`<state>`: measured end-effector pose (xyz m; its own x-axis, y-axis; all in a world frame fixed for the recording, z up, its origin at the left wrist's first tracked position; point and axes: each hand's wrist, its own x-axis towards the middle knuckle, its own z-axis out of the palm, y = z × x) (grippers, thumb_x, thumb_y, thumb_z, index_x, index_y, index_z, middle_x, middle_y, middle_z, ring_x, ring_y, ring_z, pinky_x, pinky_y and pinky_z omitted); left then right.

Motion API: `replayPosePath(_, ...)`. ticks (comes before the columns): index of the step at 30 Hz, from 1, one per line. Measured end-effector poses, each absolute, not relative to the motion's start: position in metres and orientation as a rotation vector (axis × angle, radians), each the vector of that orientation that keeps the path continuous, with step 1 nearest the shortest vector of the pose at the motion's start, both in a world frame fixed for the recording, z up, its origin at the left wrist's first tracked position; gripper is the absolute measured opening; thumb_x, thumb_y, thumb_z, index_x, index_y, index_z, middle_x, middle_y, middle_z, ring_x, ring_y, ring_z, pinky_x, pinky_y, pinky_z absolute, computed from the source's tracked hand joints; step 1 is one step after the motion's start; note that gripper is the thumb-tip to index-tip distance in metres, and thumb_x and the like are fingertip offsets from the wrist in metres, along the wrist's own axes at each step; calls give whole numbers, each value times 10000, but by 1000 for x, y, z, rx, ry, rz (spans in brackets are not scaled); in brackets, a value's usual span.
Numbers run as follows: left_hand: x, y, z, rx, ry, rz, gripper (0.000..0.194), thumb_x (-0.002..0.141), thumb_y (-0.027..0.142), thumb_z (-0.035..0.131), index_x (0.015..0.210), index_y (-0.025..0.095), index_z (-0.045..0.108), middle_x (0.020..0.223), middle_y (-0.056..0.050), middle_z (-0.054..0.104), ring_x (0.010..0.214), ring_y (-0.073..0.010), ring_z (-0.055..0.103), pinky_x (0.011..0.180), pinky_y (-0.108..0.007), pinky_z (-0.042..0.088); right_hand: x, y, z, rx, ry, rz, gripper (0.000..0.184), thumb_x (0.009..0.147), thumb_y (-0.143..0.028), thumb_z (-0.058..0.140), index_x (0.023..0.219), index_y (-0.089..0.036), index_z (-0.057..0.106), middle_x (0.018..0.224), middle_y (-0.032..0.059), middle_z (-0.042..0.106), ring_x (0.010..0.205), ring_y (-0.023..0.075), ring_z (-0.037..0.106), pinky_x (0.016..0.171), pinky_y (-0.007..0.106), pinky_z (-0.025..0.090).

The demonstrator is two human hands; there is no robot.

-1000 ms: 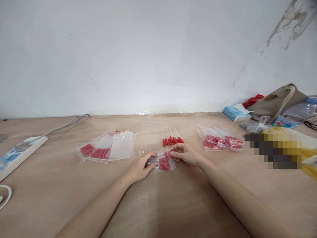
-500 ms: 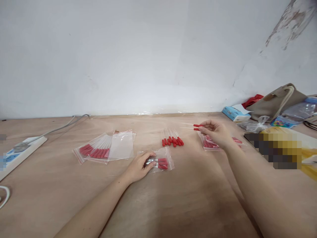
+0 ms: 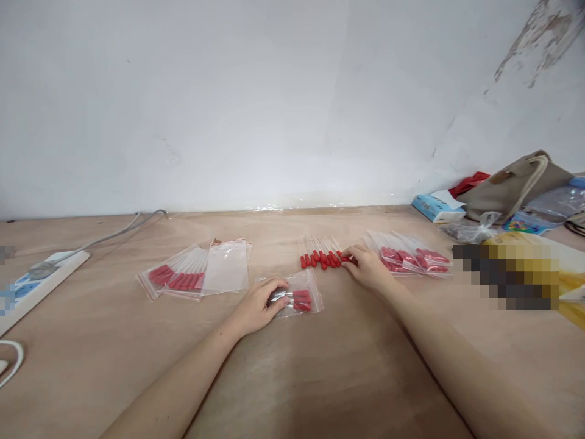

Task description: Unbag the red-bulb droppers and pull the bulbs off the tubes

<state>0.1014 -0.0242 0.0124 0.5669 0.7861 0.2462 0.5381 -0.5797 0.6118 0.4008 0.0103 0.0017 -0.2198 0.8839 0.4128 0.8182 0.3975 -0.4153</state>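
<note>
Near the table's middle, my left hand (image 3: 262,305) is closed on a clear zip bag (image 3: 315,292) that holds a few red-bulbed droppers (image 3: 301,301); the fingers cover their thin tubes. Beyond it lies a row of loose droppers (image 3: 320,258), red bulbs towards me and clear tubes pointing at the wall. At the right end of this row my right hand (image 3: 365,266) pinches a dropper by its red bulb (image 3: 344,259), low over the table. Just right of that hand are filled zip bags of droppers (image 3: 404,259), overlapping.
On the left lie more filled zip bags (image 3: 176,280) with a flat, pale zip bag (image 3: 226,268) over them. A power strip (image 3: 50,283) with a grey cord sits far left. At the right are a blue box (image 3: 436,208), a grey-brown bag (image 3: 498,189) and a yellow bag (image 3: 507,244).
My right hand has come left and down from above the right-hand bags to the loose row, bringing the two droppers it held. My left hand stays on its zip bag.
</note>
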Motion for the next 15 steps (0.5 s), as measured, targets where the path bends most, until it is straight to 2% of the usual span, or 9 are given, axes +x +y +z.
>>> replayPosePath(10,101,-25,14,2329,1066,676,212,838,316,453,1010,217,526,1069,-31,568,932,-161,538,800,-285,435,397,6,2,-1474,-2042,228,206,723,-315,565,879,-182,566,795,30,595,610,123,510,591,258,406)
replayPosePath(15,100,-25,11,2307,1104,666,277,837,347,453,1083,226,493,1108,-42,558,978,-178,529,821,-312,435,399,7,-1,-1510,-1957,243,407,655,-409,630,983,-182,550,913,58,613,644,142,518,602,278,413)
